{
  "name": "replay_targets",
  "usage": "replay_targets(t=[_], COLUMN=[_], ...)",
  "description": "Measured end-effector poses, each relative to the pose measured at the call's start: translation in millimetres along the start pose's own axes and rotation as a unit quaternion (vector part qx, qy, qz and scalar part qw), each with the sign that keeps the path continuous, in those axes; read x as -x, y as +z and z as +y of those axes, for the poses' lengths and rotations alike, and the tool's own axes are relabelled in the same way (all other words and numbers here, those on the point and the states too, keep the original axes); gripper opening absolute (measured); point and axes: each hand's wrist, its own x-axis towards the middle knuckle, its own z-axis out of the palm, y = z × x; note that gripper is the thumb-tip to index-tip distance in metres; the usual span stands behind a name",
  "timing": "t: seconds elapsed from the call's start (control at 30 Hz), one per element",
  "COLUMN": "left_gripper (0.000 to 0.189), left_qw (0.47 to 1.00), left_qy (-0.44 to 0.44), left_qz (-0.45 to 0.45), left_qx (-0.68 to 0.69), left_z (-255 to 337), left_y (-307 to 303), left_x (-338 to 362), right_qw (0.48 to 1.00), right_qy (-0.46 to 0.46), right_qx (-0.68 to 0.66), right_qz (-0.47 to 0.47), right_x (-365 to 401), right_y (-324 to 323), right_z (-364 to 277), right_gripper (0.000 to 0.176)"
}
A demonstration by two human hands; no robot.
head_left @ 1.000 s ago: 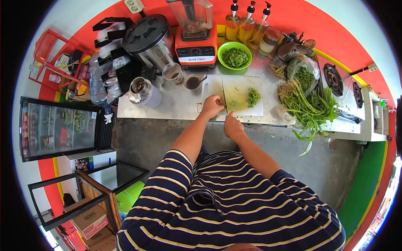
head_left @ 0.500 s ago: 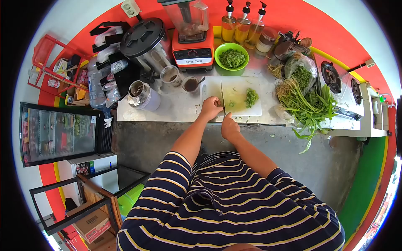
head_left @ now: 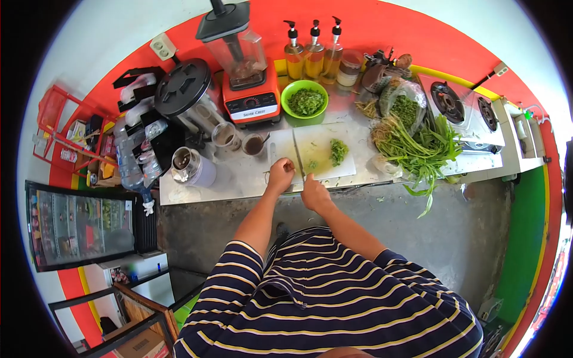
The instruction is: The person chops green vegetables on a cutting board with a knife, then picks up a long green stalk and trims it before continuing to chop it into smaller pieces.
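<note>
My right hand (head_left: 314,194) grips the knife (head_left: 299,150), its blade over the cutting board (head_left: 280,143) at the frame's centre. My left hand (head_left: 282,174) curls beside it, probably guarding its fingertips; whether it holds anything, I cannot tell. Chopped greens (head_left: 339,153) sit right of the blade, presumably leaving it room.

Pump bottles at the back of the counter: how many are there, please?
3: the left bottle, the middle bottle and the right bottle, in a row behind the green bowl.
</note>
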Motion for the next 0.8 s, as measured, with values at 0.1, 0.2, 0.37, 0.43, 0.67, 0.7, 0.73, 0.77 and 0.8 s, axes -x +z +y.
replay_targets(t=[0.1, 0.2, 0.37, 0.43, 0.67, 0.7, 0.73, 0.77, 0.8], left_gripper=[0.007, 0.007, 0.006, 0.006, 0.058, 0.063, 0.067, 0.075, 0.075], left_qw=[0.999, 0.999, 1.000, 1.000, 0.999, 0.994, 0.980, 0.975, 0.976], left_qy=[-0.009, -0.005, 0.011, 0.013, -0.007, 0.074, 0.153, 0.156, 0.155], left_qz=[0.028, 0.026, 0.023, 0.019, -0.031, -0.048, -0.066, -0.109, -0.111], left_qx=[0.019, 0.030, 0.006, 0.000, -0.029, -0.068, -0.107, -0.110, -0.109], left_z=[2, -4, -7, -15, 45, 63, 78, 93, 107], left_y=[-2, 0, 0, 4, 3, 5, 9, 13, 15], left_x=[2, 2, 1, 1, 9, 13, 18, 19, 21], right_qw=[1.000, 0.999, 0.996, 0.996, 0.992, 0.990, 0.986, 0.983, 0.984], right_qy=[-0.009, -0.010, 0.085, 0.081, 0.052, 0.038, 0.025, 0.038, 0.039], right_qx=[-0.008, -0.004, -0.018, -0.013, -0.009, -0.015, -0.022, -0.027, -0.027], right_qz=[-0.029, -0.040, 0.025, 0.035, 0.113, 0.138, 0.161, 0.175, 0.174], right_x=[-2, 0, -3, 0, 9, 12, 16, 19, 24], right_y=[2, 3, -8, -21, -58, -67, -76, -83, -91], right_z=[5, 18, 52, 60, 76, 80, 81, 80, 78], right_gripper=[0.038, 0.039, 0.036, 0.035, 0.028, 0.028, 0.029, 0.030, 0.030])
